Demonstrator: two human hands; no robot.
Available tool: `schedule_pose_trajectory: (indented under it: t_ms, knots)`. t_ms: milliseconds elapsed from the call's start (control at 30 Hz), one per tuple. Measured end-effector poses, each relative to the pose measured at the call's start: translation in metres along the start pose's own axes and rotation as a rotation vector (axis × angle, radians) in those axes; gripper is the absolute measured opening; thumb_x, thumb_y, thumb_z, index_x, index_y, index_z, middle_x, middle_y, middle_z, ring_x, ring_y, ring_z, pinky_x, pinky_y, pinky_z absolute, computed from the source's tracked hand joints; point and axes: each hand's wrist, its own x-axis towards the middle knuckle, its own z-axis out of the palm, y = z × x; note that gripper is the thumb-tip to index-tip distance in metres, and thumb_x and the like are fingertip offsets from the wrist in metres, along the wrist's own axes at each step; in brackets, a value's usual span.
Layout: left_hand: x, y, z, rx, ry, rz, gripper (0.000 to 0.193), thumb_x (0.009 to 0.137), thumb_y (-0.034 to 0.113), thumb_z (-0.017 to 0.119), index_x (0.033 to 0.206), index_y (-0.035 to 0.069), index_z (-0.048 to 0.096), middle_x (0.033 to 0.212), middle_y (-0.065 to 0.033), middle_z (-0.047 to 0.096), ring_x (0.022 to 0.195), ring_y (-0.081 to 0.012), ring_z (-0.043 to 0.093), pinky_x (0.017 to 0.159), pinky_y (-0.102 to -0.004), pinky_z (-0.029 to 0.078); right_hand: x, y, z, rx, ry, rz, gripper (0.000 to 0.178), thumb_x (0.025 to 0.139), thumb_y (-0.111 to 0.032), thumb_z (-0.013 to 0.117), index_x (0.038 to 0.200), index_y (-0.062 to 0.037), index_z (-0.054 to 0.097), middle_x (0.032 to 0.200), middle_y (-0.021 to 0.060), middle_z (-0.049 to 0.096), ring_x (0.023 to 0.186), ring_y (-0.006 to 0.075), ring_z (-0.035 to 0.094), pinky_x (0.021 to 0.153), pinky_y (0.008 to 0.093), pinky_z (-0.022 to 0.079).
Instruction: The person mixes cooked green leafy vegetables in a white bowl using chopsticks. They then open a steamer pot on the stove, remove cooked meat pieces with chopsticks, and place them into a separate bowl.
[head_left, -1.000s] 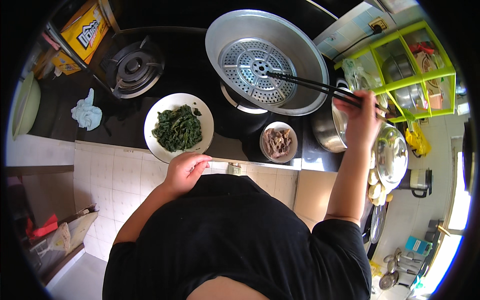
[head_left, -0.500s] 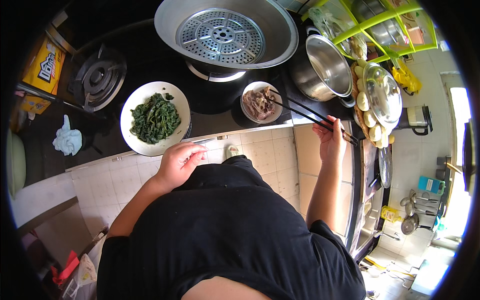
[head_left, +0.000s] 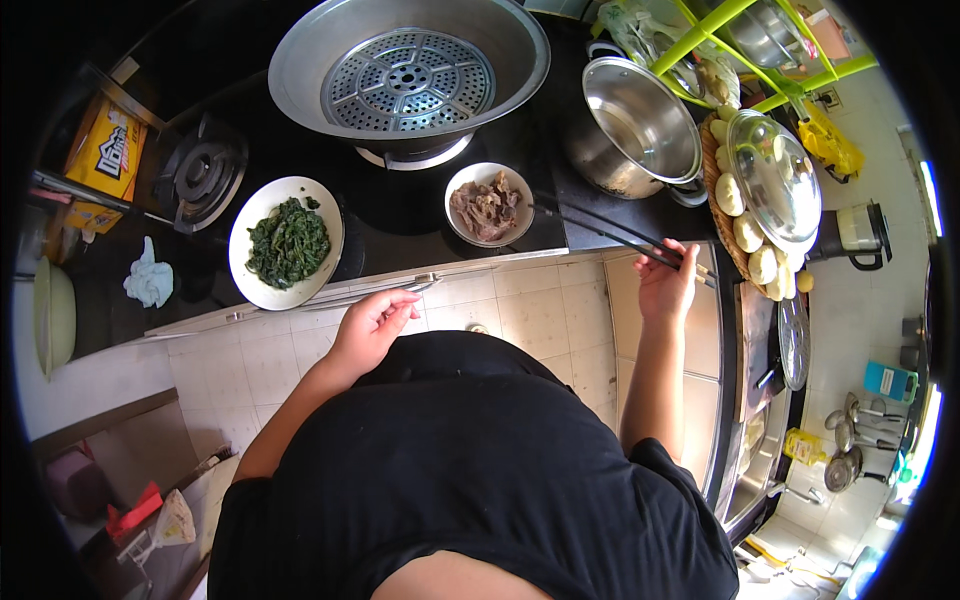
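My right hand [head_left: 665, 285] grips a pair of black chopsticks [head_left: 600, 219]. They slant left, and their tips are just off the right rim of a small white bowl [head_left: 453, 221]. Pieces of brownish cooked meat [head_left: 487, 208] fill that bowl, which stands by the counter's front edge. In front of the counter hovers my left hand [head_left: 372, 328], with nothing in it, its fingers loosely bent and the thumb a little apart. Left of the meat, a white dish [head_left: 240, 272] bears dark green cooked leafy vegetables [head_left: 288, 243].
A wide metal pan with a perforated steamer plate [head_left: 410, 78] sits at the back. To its right are a steel pot [head_left: 640, 125] and a basket of pale oval pieces under a glass lid [head_left: 775, 180]. A gas burner [head_left: 205, 172] and crumpled cloth [head_left: 150, 277] lie left.
The chopstick tips have come away from the meat bowl to its right side. The counter and bowls appear shifted left as the view turns. My left hand remains in front of the counter.
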Motion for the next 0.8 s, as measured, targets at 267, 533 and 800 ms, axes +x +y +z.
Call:
schedule_pose_trajectory:
  t_ms: [267,533,800]
  knots:
    - [0.003,-0.001,0.040,-0.155,0.158,-0.061,0.018,0.085,0.008,0.046,0.100,0.000,0.051,0.084,-0.0059,0.056,0.074,-0.0084,0.051,0.064,-0.0202,0.041,0.039,-0.012,0.022,-0.414,-0.183,-0.002,0.030,0.084,-0.028,0.051,0.063,-0.0111,0.038,0.052,0.0001,0.040,0.043,0.0093,0.040,0.041,0.0230,0.036]
    - [-0.020,0.012,0.062,-0.153,0.376,-0.233,0.018,0.087,0.012,0.042,0.100,0.005,0.052,0.083,-0.0012,0.056,0.067,-0.0055,0.045,0.058,-0.0182,0.036,0.068,0.077,0.068,-0.846,-0.653,0.556,0.037,0.079,-0.027,0.055,0.102,-0.0003,0.045,0.080,0.0109,0.056,0.057,0.0186,0.061,0.031,0.0186,0.026]
    - [-0.072,-0.007,0.073,-0.229,0.620,-0.333,0.019,0.087,0.012,0.043,0.098,0.002,0.053,0.081,-0.0026,0.057,0.063,-0.0052,0.044,0.053,-0.0176,0.038,0.075,0.106,0.074,-0.655,-0.707,0.772,0.028,0.078,-0.013,0.048,0.100,0.0032,0.043,0.092,0.0174,0.057,0.064,0.0236,0.063,0.030,0.0186,0.028]
